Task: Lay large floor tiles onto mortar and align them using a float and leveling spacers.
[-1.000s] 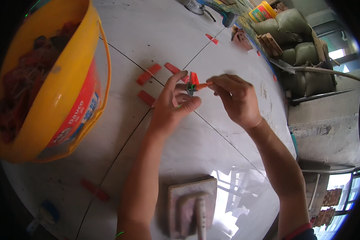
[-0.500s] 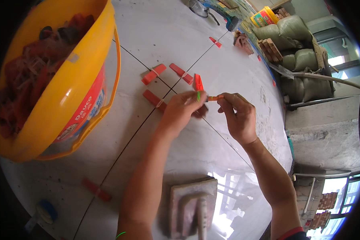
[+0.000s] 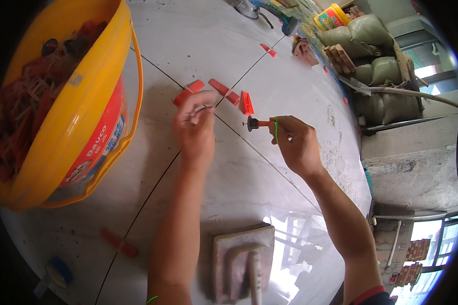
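Right fingers [image 3: 282, 125] clamped on orange-black tool [image 3: 254, 123], upper middle of frame. Left fingers [image 3: 195, 98] loosely curled, tips apart, near red wedges [image 3: 220, 87]. I see yellow bucket [image 3: 81, 104], left of frame.

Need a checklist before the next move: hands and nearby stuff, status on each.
1. Right hand grips the slim orange-and-black tool with a round black disc: ok, held by its orange end.
2. Tool's thin tip in plain view: ok, pointing toward the left hand.
3. Left hand free of any object: cannot tell, its fingers curl and hide what lies beneath.
4. Dark straight tile joint running to the lower left fully visible: not ok, the left hand and forearm cover part.
5. Bright red plastic wedge off the joint lines: ok.
6. Grey rectangular float with a pale handle apart from both hands: ok.
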Demonstrator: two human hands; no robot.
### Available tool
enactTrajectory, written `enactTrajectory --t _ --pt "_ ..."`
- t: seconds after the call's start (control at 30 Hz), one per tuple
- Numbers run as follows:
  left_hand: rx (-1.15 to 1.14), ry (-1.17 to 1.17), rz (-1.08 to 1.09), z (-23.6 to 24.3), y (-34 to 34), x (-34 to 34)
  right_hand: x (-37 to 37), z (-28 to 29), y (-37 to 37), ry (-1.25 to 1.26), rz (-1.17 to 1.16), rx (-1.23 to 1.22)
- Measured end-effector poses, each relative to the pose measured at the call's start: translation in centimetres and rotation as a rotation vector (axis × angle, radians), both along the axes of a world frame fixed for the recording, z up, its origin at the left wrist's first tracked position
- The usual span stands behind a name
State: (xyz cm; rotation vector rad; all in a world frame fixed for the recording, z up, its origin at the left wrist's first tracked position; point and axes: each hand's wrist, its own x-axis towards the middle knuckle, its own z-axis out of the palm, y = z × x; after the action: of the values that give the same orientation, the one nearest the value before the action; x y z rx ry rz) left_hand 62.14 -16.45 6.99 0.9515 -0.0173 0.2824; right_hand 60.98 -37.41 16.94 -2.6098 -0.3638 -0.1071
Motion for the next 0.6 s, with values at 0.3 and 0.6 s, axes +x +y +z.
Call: enactTrajectory --t 0.3,0.6 --pt "0.351 0.098 0.444 -0.4 -0.4 0.2 2.5 -0.7 3.2 -0.180 0.337 -0.259" --pt "0.377 0.276 0.346 0.5 0.3 0.1 3.4 -1.3 4.6 -0.213 0.412 -0.415"
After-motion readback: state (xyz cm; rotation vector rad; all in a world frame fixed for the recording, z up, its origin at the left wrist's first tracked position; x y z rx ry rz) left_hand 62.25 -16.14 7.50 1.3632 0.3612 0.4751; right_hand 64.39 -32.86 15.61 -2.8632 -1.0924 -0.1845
